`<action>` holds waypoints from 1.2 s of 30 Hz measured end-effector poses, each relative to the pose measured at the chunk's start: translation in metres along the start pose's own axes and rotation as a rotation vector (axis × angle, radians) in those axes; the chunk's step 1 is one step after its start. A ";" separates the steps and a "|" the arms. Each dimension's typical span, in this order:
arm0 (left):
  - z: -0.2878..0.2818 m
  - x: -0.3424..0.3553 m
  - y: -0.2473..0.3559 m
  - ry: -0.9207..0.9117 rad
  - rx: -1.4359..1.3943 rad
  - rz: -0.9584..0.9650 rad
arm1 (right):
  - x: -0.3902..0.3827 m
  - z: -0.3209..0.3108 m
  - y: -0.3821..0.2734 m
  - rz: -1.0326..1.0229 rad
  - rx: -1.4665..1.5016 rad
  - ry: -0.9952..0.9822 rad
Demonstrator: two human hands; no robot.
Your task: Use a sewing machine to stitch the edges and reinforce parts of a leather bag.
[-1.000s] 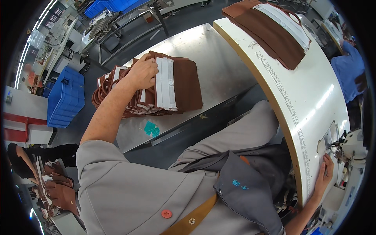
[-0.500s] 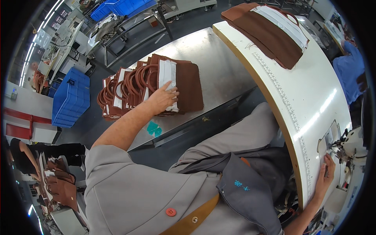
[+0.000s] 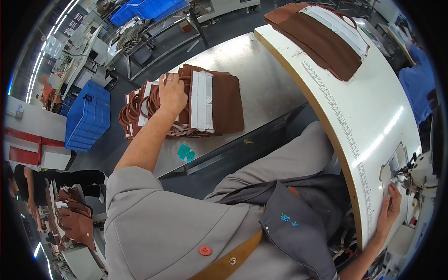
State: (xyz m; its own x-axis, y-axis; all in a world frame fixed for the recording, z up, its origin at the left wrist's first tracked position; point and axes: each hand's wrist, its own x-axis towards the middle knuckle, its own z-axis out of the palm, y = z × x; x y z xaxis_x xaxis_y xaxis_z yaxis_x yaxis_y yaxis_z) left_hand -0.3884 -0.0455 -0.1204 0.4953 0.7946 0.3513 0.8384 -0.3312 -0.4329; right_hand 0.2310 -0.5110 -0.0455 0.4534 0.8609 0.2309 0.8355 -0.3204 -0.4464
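A row of overlapping brown bag panels (image 3: 227, 105) with white strips and looped handles (image 3: 151, 101) lies on the metal table. My left hand (image 3: 172, 95) is over the handles at the far side of the front panel, its fingers curled down around one handle. The fingertips are partly hidden among the loops. At the right, my right hand (image 3: 391, 207) lies on the white sewing table (image 3: 373, 112), fingers stretched out close to the needle area of the sewing machine (image 3: 415, 175). Nothing shows in that hand.
A second stack of brown panels (image 3: 322, 39) rests at the far end of the sewing table. A teal patch (image 3: 185, 152) marks the metal table's (image 3: 266, 70) near edge. A blue crate (image 3: 87, 116) stands on the floor at left. Other people work at both sides.
My left hand has moved left and away from me, off the front panel's white strip and onto the handles. My right hand stays beside the sewing machine.
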 end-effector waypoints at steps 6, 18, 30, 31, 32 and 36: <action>0.015 0.032 0.000 -0.139 -0.056 -0.111 | 0.000 0.000 0.001 -0.004 0.019 0.008; 0.048 0.028 -0.028 -0.301 -0.306 -0.343 | 0.001 0.000 0.001 -0.012 -0.019 0.013; 0.065 0.009 -0.008 -0.060 -0.393 -0.593 | 0.001 0.001 -0.007 -0.003 -0.011 0.031; 0.061 0.012 -0.007 -0.087 -0.398 -0.613 | 0.002 0.001 -0.010 -0.018 -0.014 0.030; 0.057 0.015 -0.005 -0.080 -0.411 -0.597 | 0.001 0.000 -0.012 -0.021 -0.025 0.042; 0.018 0.043 0.008 -0.015 -0.446 -0.536 | 0.002 0.001 -0.022 -0.006 0.010 0.080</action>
State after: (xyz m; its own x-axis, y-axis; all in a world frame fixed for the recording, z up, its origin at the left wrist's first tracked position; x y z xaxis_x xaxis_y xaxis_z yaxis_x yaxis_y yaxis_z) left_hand -0.3645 -0.0052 -0.1235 -0.0139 0.9126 0.4086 0.9813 -0.0660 0.1809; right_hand 0.2132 -0.5022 -0.0363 0.4723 0.8281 0.3018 0.8352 -0.3111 -0.4535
